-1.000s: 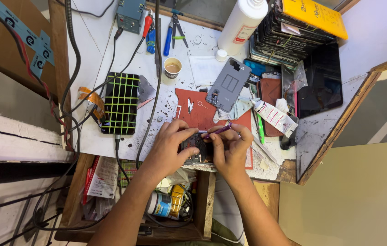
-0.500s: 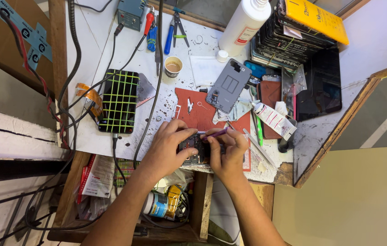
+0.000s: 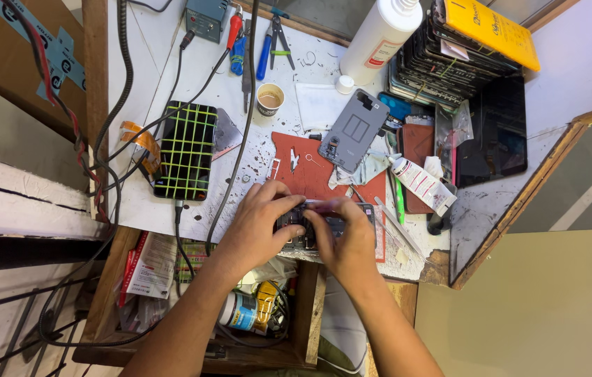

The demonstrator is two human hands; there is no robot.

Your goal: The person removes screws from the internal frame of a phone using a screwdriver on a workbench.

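An opened phone [image 3: 306,225] lies on a red mat [image 3: 306,171] at the near edge of the white workbench. My left hand [image 3: 262,223] grips the phone's left side. My right hand [image 3: 341,237] rests over its right part and pinches a thin purple-handled tool [image 3: 320,204] against the top of it. Most of the phone is hidden under my fingers. A grey phone back cover [image 3: 353,130] lies on the mat just beyond my hands.
A phone bound with yellow bands [image 3: 186,150] lies left, cables around it. Paper cup [image 3: 270,99], white bottle [image 3: 381,36], pliers and screwdrivers [image 3: 268,38] at the back. A stack of phones [image 3: 449,59], black screen [image 3: 495,132], glue tube [image 3: 418,183] right. Open drawer [image 3: 240,314] below.
My hands stay on the phone. The right hand has drawn the purple tool in closer over the phone's top. The view has shifted slightly.
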